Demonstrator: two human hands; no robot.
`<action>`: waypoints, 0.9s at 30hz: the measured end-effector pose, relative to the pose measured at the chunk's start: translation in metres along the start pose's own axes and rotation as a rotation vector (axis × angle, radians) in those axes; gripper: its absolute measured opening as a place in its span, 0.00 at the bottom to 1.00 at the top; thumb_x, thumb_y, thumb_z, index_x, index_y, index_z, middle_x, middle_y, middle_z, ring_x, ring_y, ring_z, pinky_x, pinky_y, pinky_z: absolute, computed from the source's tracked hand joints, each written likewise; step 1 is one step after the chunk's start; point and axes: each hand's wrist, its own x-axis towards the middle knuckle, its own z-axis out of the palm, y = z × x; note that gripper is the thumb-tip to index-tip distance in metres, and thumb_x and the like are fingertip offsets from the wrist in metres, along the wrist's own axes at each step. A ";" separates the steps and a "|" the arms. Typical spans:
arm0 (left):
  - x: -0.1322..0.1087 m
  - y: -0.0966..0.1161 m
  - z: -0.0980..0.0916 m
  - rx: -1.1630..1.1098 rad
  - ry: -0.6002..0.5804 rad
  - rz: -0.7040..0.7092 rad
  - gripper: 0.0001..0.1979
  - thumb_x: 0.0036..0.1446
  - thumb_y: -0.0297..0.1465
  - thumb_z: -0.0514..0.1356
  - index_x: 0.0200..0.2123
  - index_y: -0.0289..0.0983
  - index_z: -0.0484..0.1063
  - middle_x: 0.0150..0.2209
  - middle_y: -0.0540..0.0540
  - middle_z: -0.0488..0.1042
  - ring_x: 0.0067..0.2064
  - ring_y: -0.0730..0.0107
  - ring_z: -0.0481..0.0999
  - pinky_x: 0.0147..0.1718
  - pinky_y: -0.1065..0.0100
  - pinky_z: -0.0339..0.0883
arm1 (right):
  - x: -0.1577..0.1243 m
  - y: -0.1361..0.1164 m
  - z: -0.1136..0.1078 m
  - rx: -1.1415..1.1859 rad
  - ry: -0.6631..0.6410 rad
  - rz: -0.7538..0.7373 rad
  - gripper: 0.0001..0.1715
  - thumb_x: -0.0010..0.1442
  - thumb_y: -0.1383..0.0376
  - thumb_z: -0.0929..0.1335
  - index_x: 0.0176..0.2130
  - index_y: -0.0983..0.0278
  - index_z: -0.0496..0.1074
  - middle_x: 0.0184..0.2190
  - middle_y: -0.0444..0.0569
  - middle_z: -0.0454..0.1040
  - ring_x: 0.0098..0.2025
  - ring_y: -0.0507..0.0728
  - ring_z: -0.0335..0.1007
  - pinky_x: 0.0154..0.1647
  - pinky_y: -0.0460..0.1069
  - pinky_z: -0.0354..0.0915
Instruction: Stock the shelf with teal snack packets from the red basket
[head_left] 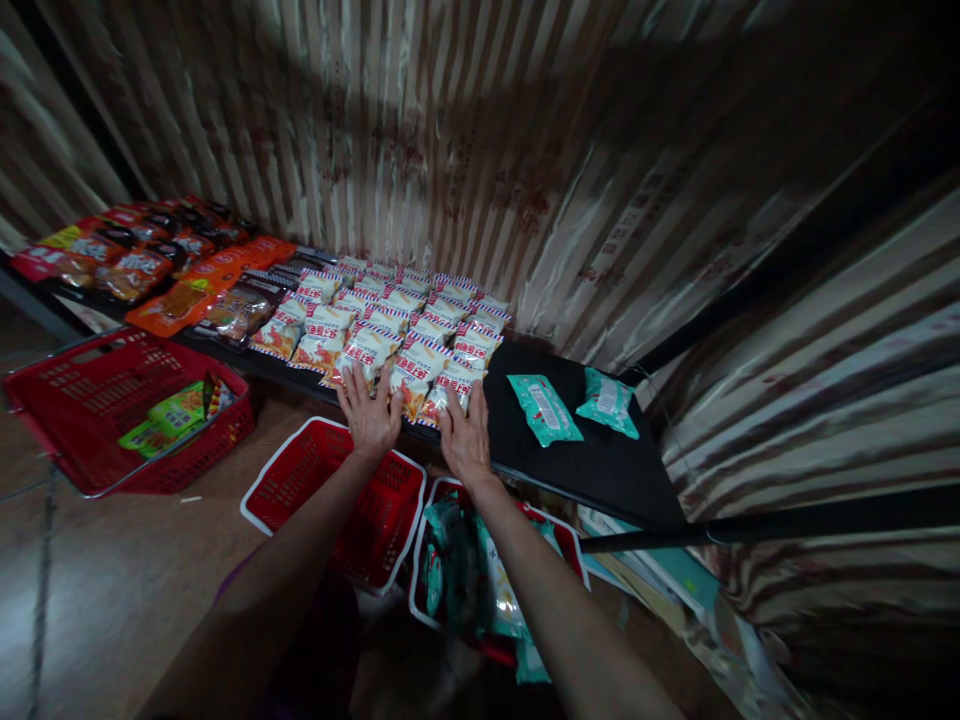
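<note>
Rows of white snack bags (365, 348) with red lettering and striped top edges lie overlapping on a black shelf (600, 480). My left hand (370, 415) rests with spread fingers on the lower ends of the front bags. To its right, my right hand (466, 435) lies with fingers apart on the front bag (452, 388) near the row's right end. Neither hand is wrapped round a bag. Two teal snack bags, one lying flat (545, 409) and one at the far right (607, 402), are on the shelf right of my right hand.
Below the shelf stand a red basket with white rim (259, 487) and a second basket (574, 545) holding teal bags (499, 580). A larger red basket (67, 385) at left holds green packets (169, 415). Orange packs (176, 303) lie farther left on the shelf; a striped curtain (465, 130) hangs behind.
</note>
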 end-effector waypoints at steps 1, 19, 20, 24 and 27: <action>0.000 0.000 -0.001 0.001 0.002 0.003 0.25 0.60 0.40 0.51 0.60 0.42 0.60 0.68 0.40 0.37 0.68 0.48 0.34 0.61 0.41 0.36 | 0.000 0.000 0.000 0.001 -0.006 -0.003 0.27 0.65 0.61 0.56 0.61 0.59 0.57 0.69 0.51 0.31 0.68 0.64 0.33 0.63 0.61 0.48; 0.000 0.023 -0.002 -0.136 0.074 0.112 0.27 0.61 0.36 0.50 0.61 0.33 0.56 0.68 0.34 0.39 0.68 0.51 0.33 0.62 0.44 0.35 | -0.015 0.009 -0.018 -0.027 0.035 -0.032 0.27 0.65 0.62 0.57 0.62 0.59 0.56 0.69 0.50 0.32 0.69 0.65 0.29 0.64 0.62 0.48; -0.002 0.029 -0.003 -0.162 0.073 0.143 0.26 0.61 0.35 0.50 0.61 0.33 0.57 0.68 0.34 0.39 0.68 0.51 0.33 0.62 0.44 0.35 | -0.016 0.012 -0.022 -0.028 0.041 -0.038 0.27 0.65 0.62 0.57 0.62 0.59 0.55 0.69 0.50 0.33 0.69 0.64 0.30 0.64 0.62 0.48; -0.013 0.057 -0.003 -0.281 0.041 0.306 0.23 0.61 0.30 0.49 0.58 0.33 0.60 0.67 0.35 0.46 0.68 0.53 0.36 0.62 0.45 0.40 | -0.021 0.024 -0.037 -0.040 0.061 -0.034 0.28 0.64 0.64 0.57 0.63 0.61 0.54 0.69 0.51 0.36 0.69 0.62 0.31 0.64 0.61 0.48; -0.029 0.082 -0.001 -0.400 -0.029 0.507 0.21 0.60 0.26 0.47 0.56 0.33 0.62 0.64 0.35 0.54 0.68 0.56 0.41 0.61 0.47 0.48 | -0.031 0.036 -0.049 -0.042 0.091 -0.033 0.28 0.64 0.64 0.57 0.62 0.65 0.56 0.68 0.54 0.38 0.69 0.62 0.33 0.64 0.62 0.48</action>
